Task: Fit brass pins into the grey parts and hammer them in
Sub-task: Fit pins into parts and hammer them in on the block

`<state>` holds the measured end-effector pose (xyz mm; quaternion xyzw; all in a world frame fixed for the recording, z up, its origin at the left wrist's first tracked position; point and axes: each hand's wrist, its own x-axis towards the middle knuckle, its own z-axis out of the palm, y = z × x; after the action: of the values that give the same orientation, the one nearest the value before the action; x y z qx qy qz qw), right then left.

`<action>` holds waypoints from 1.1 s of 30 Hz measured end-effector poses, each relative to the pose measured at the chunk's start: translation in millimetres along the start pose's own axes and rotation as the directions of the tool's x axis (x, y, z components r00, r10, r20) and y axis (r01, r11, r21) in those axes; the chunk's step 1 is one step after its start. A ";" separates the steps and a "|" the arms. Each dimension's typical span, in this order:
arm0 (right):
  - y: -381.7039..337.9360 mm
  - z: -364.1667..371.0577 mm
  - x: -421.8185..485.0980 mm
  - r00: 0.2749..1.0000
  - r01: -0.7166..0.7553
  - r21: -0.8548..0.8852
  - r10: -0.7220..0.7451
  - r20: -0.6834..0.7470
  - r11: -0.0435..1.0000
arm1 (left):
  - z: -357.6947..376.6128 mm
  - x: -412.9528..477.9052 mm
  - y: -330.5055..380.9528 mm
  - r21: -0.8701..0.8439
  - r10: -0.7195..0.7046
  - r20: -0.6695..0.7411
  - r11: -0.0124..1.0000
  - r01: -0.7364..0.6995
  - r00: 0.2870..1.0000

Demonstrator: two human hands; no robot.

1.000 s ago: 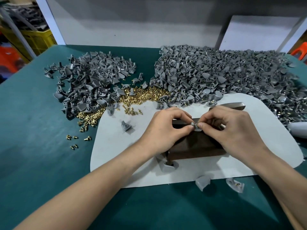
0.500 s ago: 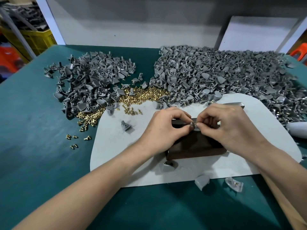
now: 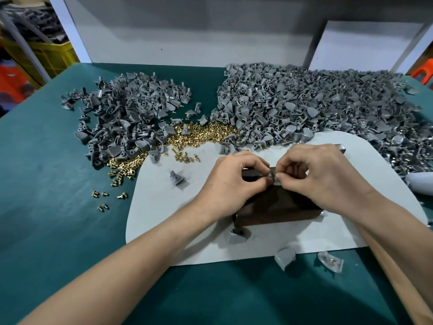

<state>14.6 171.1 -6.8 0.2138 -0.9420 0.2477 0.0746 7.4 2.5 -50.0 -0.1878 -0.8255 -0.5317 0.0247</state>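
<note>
My left hand (image 3: 230, 181) and my right hand (image 3: 321, 178) meet fingertip to fingertip over a dark block (image 3: 276, 207) on a pale mat (image 3: 164, 207). Between the fingertips I pinch a small grey part (image 3: 273, 178); whether a brass pin is in it I cannot tell. A heap of brass pins (image 3: 203, 133) lies at the mat's far edge. One pile of grey parts (image 3: 131, 123) sits to the left, and a larger pile (image 3: 316, 106), some with pins showing, to the right.
A lone grey part (image 3: 177, 178) rests on the mat's left side. Two parts (image 3: 284, 256) (image 3: 330, 261) lie near the front edge on the green table (image 3: 58, 184). A pale rounded handle (image 3: 419, 181) pokes in at right. Loose pins (image 3: 103, 200) dot the table.
Both hands have stayed together over the block, with only small finger shifts on the grey part.
</note>
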 end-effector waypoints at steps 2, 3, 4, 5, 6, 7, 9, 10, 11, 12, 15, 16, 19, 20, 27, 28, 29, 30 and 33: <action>1.1 0.0 0.4 1.000 -0.022 0.018 0.022 0.003 1.000 | 0.2 0.3 -0.2 0.002 -0.003 -0.003 1.000 0.003 1.000; 1.7 0.4 -0.7 1.000 -0.027 0.028 0.027 -0.004 0.999 | 0.7 0.2 -0.4 0.002 -0.003 -0.003 1.000 0.003 1.000; 1.9 1.3 -2.1 0.999 -0.027 0.033 0.027 -0.016 0.999 | 1.0 0.2 -0.4 0.004 -0.002 -0.004 1.000 0.002 1.000; 1.8 2.5 -3.4 0.999 -0.024 0.034 0.025 -0.026 0.999 | 1.2 0.0 -0.3 0.006 -0.002 -0.004 1.000 0.002 1.000; 1.9 4.0 -4.4 0.999 -0.021 0.036 0.023 -0.032 0.999 | 1.2 -0.1 -0.2 0.007 -0.004 -0.002 1.000 0.004 1.000; 2.1 5.2 -4.8 0.999 -0.020 0.040 0.021 -0.036 0.999 | 1.0 0.2 0.0 0.007 -0.004 0.001 1.000 0.004 1.000; 3.0 6.0 -4.7 0.999 -0.016 0.044 0.018 -0.037 0.999 | 0.5 0.7 0.2 0.003 -0.006 0.003 1.000 0.006 1.000; 4.1 5.7 -4.6 0.999 -0.021 0.052 0.023 -0.034 0.998 | 0.5 0.5 0.4 0.000 -0.006 0.001 1.000 0.006 1.000; 5.6 5.3 -4.4 0.999 -0.037 0.080 0.039 -0.026 0.996 | 0.4 0.3 0.3 -0.004 -0.007 -0.003 1.000 0.007 1.000; 7.1 4.6 -4.8 0.998 -0.064 0.131 0.067 -0.014 0.989 | 0.6 -0.5 1.1 -0.009 -0.010 -0.004 1.000 0.010 1.000; 9.5 4.3 -4.8 0.987 -0.153 0.326 0.157 0.012 0.933 | -2.2 -1.0 6.1 -0.021 -0.033 0.014 0.999 0.033 0.999; 9.1 4.7 -4.3 0.984 -0.167 0.388 0.176 0.012 0.906 | -4.7 0.4 8.0 -0.012 -0.039 0.023 0.999 0.039 0.999; 4.5 6.4 -4.8 0.973 -0.211 0.629 0.223 0.061 0.749 | -14.1 3.9 14.5 -0.045 -0.051 0.054 0.998 0.054 0.997; 3.5 6.9 -5.6 0.966 -0.231 0.700 0.242 0.086 0.675 | -15.5 4.1 16.6 -0.095 -0.053 0.069 0.994 0.059 0.996; 0.4 9.1 -12.2 0.922 -0.344 0.756 0.355 0.157 0.557 | -11.9 0.7 15.6 -0.131 0.013 0.101 0.991 0.001 0.995; 0.7 9.4 -13.2 0.919 -0.350 0.747 0.362 0.157 0.565 | -11.9 0.6 14.8 -0.117 0.026 0.107 0.993 -0.014 0.994; 0.8 9.7 -14.5 0.917 -0.353 0.741 0.369 0.153 0.571 | -11.5 0.6 14.0 -0.103 0.035 0.116 0.994 -0.023 0.993; 0.9 10.2 -15.6 0.916 -0.354 0.739 0.374 0.148 0.573 | -10.9 0.5 13.3 -0.093 0.038 0.125 0.995 -0.026 0.991; 0.0 10.8 -17.9 0.910 -0.357 0.750 0.388 0.146 0.557 | -9.1 -0.5 12.6 -0.089 0.032 0.142 0.996 -0.020 0.989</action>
<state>30.3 172.4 -20.5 0.0165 -0.7707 0.6343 -0.0594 10.7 -1.2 -35.2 -0.2371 -0.7984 -0.5523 -0.0358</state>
